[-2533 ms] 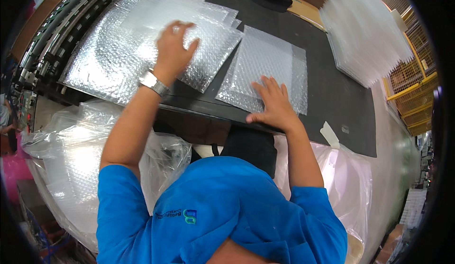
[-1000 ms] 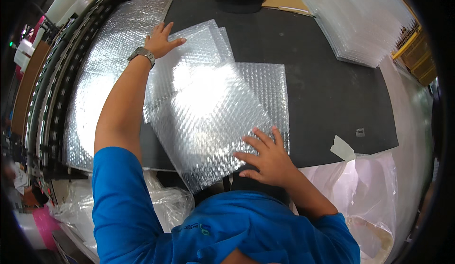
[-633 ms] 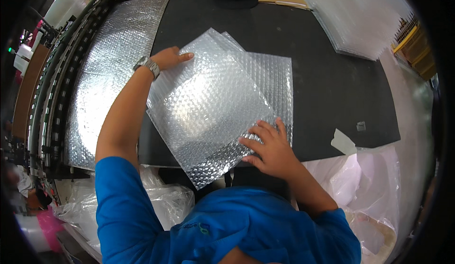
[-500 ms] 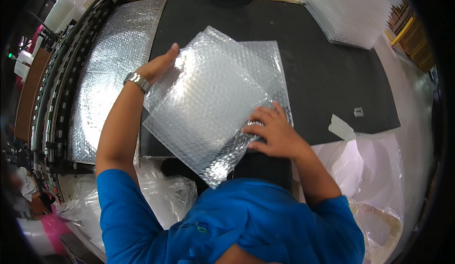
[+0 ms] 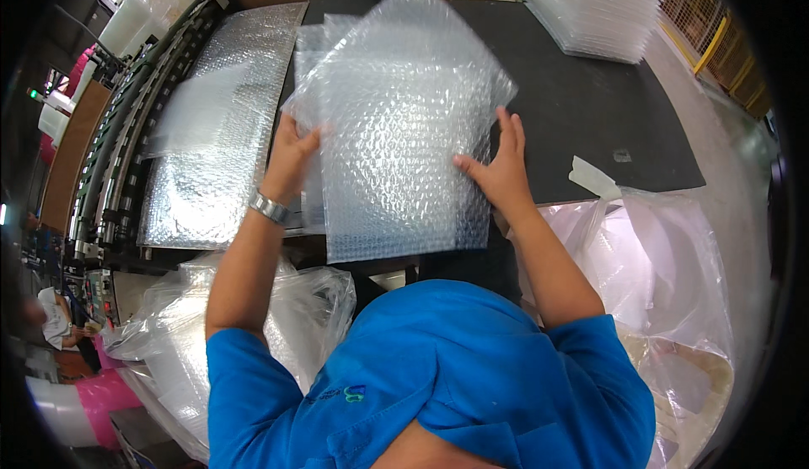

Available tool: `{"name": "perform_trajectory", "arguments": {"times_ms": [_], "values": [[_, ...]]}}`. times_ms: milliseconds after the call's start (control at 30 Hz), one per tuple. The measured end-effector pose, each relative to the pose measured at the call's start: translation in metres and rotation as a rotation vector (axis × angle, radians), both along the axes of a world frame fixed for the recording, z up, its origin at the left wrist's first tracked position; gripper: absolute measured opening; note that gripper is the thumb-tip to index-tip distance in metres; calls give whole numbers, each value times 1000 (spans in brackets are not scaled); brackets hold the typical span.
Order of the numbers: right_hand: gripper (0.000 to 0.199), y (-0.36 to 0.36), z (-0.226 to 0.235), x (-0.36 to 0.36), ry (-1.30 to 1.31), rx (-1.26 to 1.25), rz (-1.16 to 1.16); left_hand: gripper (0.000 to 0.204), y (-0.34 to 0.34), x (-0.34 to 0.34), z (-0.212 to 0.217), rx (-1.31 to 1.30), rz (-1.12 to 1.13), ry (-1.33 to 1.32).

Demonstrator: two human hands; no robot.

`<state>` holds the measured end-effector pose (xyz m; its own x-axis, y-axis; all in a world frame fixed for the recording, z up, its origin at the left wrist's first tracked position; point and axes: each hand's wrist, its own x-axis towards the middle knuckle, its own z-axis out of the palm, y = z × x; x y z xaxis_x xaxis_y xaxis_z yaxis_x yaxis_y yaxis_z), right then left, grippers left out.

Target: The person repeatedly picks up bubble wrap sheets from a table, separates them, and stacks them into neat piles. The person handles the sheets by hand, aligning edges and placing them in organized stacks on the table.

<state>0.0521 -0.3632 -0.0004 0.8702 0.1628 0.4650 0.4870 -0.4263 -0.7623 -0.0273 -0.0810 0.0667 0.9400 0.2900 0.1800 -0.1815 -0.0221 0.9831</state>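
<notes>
Several clear bubble-wrap sheets (image 5: 400, 144) overlap at differing angles, one corner pointing to the far side and a straight edge toward me. My left hand (image 5: 292, 155), with a metal watch on its wrist, grips their left side, thumb in front and fingers partly hidden. On the right edge, my right hand (image 5: 503, 166) holds them with its thumb on the front face and its fingers along the edge. The sheets are over the near part of a black-topped table (image 5: 581, 123).
Left of the table lies a bubble-wrap web (image 5: 194, 208) beside a roller machine (image 5: 118, 166), with a blurred whitish sheet (image 5: 202, 111) over it. A tall stack of clear sheets (image 5: 590, 14) stands far right. Plastic bags (image 5: 649, 258) hang near right. Another person (image 5: 59, 321) is at far left.
The bubble-wrap sheets have turned and shifted away from me. My left hand came nearer and my right hand moved farther up the right edge. A whitish sheet now shows over the web at left.
</notes>
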Motion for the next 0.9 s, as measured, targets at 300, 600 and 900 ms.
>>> {"name": "perform_trajectory", "arguments": {"times_ms": [300,600,900], "values": [[65,8,63,48,321,789,595,82,-34,-11,2,-272,-125,-381],[75,-6,49,66,173,508,531,101,-33,-10,-9,138,-35,-181],[75,-2,67,58,307,664,620,96,-49,-17,-9,12,74,-306]]}}
